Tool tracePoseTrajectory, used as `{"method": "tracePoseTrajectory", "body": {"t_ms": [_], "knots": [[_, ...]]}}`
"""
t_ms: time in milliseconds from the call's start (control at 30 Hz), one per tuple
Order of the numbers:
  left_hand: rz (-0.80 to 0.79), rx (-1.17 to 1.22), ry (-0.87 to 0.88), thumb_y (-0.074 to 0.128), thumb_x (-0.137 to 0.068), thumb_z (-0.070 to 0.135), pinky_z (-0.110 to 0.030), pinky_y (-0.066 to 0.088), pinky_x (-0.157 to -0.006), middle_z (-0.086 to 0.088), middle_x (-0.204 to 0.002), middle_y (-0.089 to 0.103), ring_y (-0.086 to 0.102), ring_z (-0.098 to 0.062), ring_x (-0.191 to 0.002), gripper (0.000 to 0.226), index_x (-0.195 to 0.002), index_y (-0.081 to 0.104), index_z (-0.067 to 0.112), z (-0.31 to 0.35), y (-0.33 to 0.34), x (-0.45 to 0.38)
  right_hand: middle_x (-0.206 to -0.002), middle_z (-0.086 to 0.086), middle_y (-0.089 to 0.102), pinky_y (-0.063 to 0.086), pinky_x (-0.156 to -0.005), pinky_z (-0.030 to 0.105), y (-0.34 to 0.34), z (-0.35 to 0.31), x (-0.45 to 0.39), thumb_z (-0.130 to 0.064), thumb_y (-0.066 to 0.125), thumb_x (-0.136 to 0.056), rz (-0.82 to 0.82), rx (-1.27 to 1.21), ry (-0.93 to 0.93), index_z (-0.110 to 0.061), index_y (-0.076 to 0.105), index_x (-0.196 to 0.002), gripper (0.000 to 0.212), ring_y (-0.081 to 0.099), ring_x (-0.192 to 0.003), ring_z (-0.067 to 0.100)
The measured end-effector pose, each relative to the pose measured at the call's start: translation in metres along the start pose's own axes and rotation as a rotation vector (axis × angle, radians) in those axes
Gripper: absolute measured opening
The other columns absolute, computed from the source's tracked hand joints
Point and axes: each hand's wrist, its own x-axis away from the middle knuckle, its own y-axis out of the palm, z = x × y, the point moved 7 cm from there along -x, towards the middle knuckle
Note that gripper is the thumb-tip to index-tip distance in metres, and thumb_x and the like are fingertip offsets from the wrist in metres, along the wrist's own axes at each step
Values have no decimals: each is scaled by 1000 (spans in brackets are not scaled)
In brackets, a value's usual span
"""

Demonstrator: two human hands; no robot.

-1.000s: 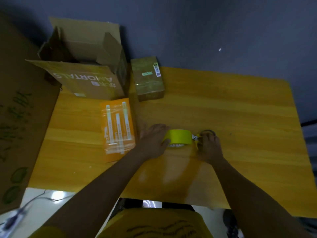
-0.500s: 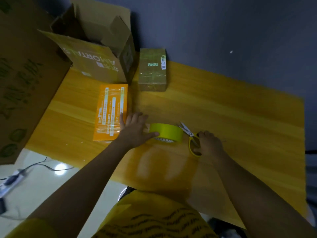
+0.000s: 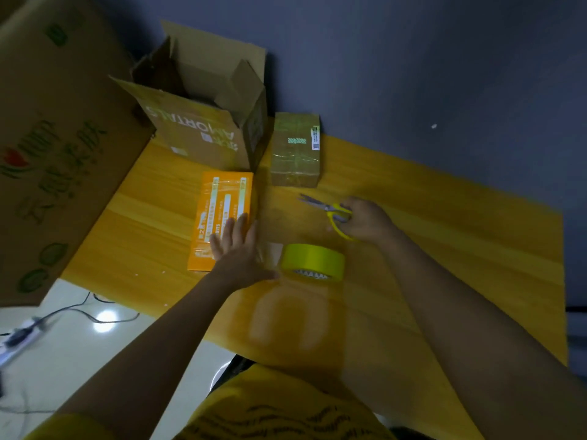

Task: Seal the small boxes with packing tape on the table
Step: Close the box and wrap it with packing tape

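- Your left hand [image 3: 236, 249] is lying flat, fingers straight, on the orange box [image 3: 222, 217], beside the tape [image 3: 313, 262];
- Your right hand [image 3: 365, 220] is gripping the scissors [image 3: 330, 208].

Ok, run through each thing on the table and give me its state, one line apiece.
Orange box: lying flat, tape across its top.
Brown box: closed, wrapped in tape.
Large carton: open, flaps up.
Tape roll: on the table, loose end toward the left hand.
Scissors: blades nearly closed.
Left hand: fingers straight, over the orange box.
Right hand: grips the scissors' handles.
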Motion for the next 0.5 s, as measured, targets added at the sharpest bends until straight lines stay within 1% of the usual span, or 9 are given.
{"method": "tracePoseTrajectory", "body": {"t_ms": [100,167,200,267,300,333,400,433,500], "knots": [[-24,-97,24,76,-69,57,-60,-6,-113,-3,-157,-25,-25,-29,-144,126,-152,-13,24,-8,3,2,-134,6,56,44,-82,29,-13,-56,-11,-55,63,-86,-154,320,-137,-14,54,-129,61,54,-119,28],[-21,-159,54,71,-79,48,-61,-3,-114,-3,-157,-27,-24,-29,-144,116,-151,-16,23,-11,3,5,-133,6,56,44,-81,26,-9,-83,-18,-60,61,-84,-310,511,-178,-14,52,-131,67,55,-116,28],[-8,-175,70,65,-85,43,-60,-1,-115,-3,-157,-26,-24,-29,-144,107,-151,-17,22,-13,2,6,-132,6,56,47,-86,27,-3,-92,-23,-62,60,-83,-399,594,-184,-13,52,-132,70,56,-115,28],[23,-204,101,58,-91,34,-60,-1,-116,-2,-158,-25,-23,-28,-145,97,-150,-17,22,-15,-1,7,-131,4,56,49,-95,35,6,-104,-29,-71,62,-75,-540,736,-195,-12,53,-132,82,56,-114,28],[33,-210,110,58,-91,30,-59,-3,-114,-2,-158,-25,-23,-27,-145,97,-150,-17,22,-18,-2,7,-129,3,56,49,-96,38,9,-108,-31,-74,64,-70,-582,806,-209,-13,54,-131,87,56,-113,28],[38,-216,116,59,-90,28,-58,-5,-114,-2,-158,-25,-23,-27,-145,98,-151,-17,22,-21,-2,6,-126,2,57,50,-96,40,9,-114,-32,-75,65,-68,-602,856,-226,-13,55,-129,87,57,-111,28],[51,-237,137,62,-88,26,-56,-5,-114,-1,-158,-24,-22,-26,-145,100,-151,-16,21,-28,-3,5,-117,0,60,51,-94,41,8,-123,-38,-72,64,-72,-608,926,-261,-14,60,-120,76,59,-105,27],[61,-242,156,63,-87,25,-56,-4,-114,-1,-158,-23,-21,-26,-145,100,-151,-14,21,-31,-4,5,-113,0,60,52,-93,41,11,-126,-41,-73,64,-71,-616,939,-271,-14,61,-118,75,60,-103,27],[72,-239,184,64,-85,23,-57,-5,-114,-2,-159,-20,-20,-27,-146,100,-152,-11,20,-34,-5,5,-120,1,59,50,-95,42,18,-129,-46,-71,65,-72,-641,952,-273,-16,58,-124,76,58,-107,28]]}}
